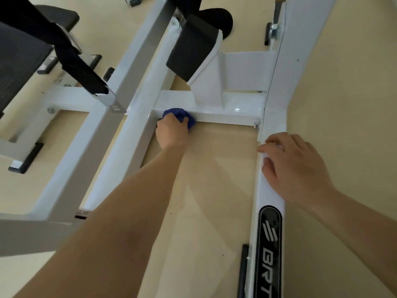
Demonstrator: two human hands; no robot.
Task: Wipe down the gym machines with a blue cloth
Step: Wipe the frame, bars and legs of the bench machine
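A white steel gym machine frame [232,112] lies low over a beige floor. My left hand [171,132] grips a bunched blue cloth [179,115] and holds it against the front face of the cross bar, near its left end where it meets a slanted beam. My right hand [294,166] rests with relaxed fingers on the white right rail [269,196], above a black oval logo plate [269,244].
A black pad [193,44] sits on a white bracket above the cross bar. At the upper left are a black seat [19,61] and a black strap [73,59]. Black rubber feet [28,158] stick out from the frame at floor level. Beige floor [214,168] shows between the rails.
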